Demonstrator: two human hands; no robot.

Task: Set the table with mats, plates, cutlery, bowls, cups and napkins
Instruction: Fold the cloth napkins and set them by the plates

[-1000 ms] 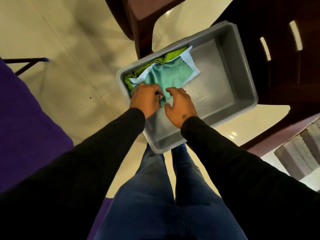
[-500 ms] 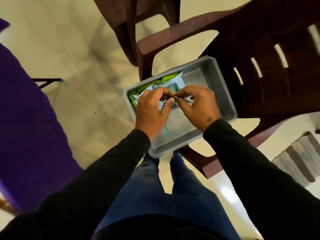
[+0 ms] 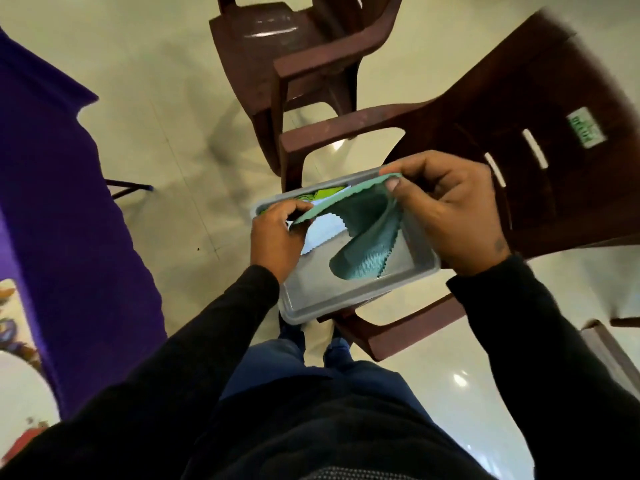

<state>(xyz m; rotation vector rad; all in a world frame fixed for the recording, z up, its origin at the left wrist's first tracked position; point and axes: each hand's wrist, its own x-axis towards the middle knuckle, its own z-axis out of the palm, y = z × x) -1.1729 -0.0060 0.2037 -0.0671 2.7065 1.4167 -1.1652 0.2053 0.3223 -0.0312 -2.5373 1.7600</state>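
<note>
A teal cloth napkin (image 3: 363,244) hangs above a grey plastic tub (image 3: 349,303) that sits on a brown chair seat. My left hand (image 3: 277,237) pinches the napkin's left corner, and my right hand (image 3: 446,206) pinches its right corner, so the top edge stretches between them while the rest droops into the tub. A white napkin (image 3: 325,230) and a lime green one (image 3: 327,194) lie in the tub's far end, partly hidden by my left hand and the teal cloth.
The tub's brown plastic chair (image 3: 512,161) stands right in front of me, a second brown chair (image 3: 287,60) behind it. A table with a purple cloth (image 3: 59,202) runs along the left. The floor is glossy cream tile (image 3: 166,98).
Both hands lifted the teal napkin out of the pile and drew apart, spreading its top edge. The view pulled back and up from the tub.
</note>
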